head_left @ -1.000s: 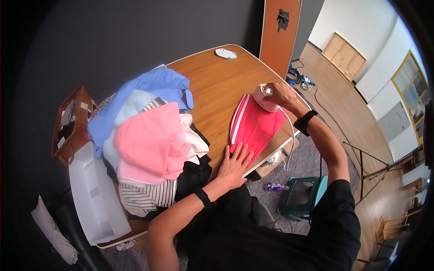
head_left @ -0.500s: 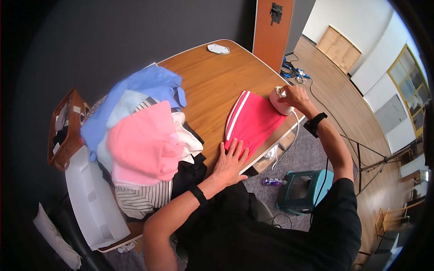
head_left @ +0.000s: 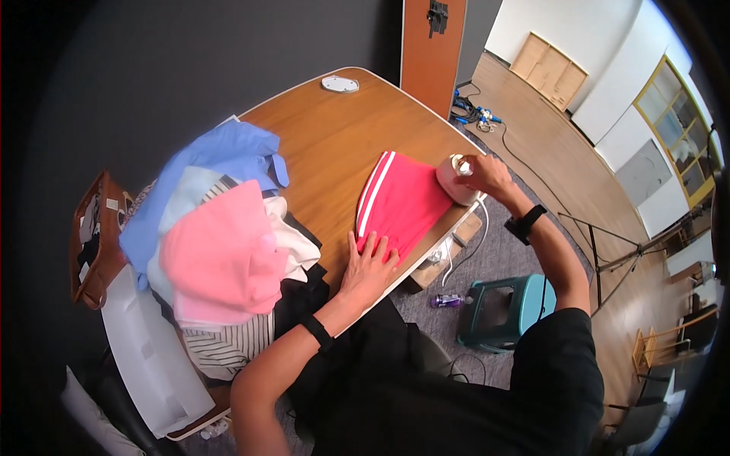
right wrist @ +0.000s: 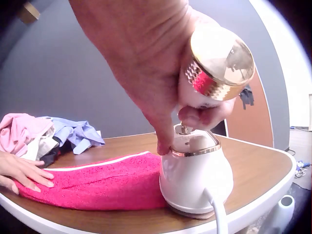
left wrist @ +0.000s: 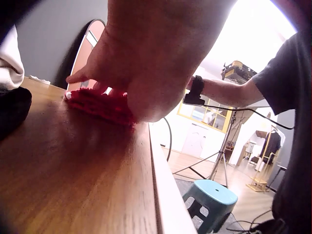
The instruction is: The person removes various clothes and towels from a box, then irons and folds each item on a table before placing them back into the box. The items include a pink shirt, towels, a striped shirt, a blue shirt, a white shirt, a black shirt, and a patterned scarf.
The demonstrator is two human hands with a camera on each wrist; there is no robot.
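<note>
So we've got our left hand (head_left: 369, 270) resting on the near end of a hot pink towelling cloth with 2 white stripes (head_left: 411, 197), around the middle of the head view, its fingers apart. Our right hand (head_left: 487, 175) has its fingers and thumb clamped round the handle of a white iron with gold trim (head_left: 450, 186). In the right wrist view we can see that the handle has a shiny, textured gold end, and the iron sits upright at the far end of the pink cloth, near the rim of the brown wood-look table (head_left: 327, 137). We can't tell how much of its base is on the cloth. A white cord (right wrist: 218, 214) comes off the iron and drops over the table's edge.

Left of centre in the head view, we've got a messy pile: a blue shirt (head_left: 224, 152), a soft light pink garment (head_left: 217, 254), a black-and-white striped garment (head_left: 232, 346), plus white and black bits. Beside that are a white tray (head_left: 156, 357) and a brown basket (head_left: 106, 270). We've also got a small white plate (head_left: 340, 83) at the table's far end, and a teal plastic stool (head_left: 536, 304) on the floor at lower right
</note>
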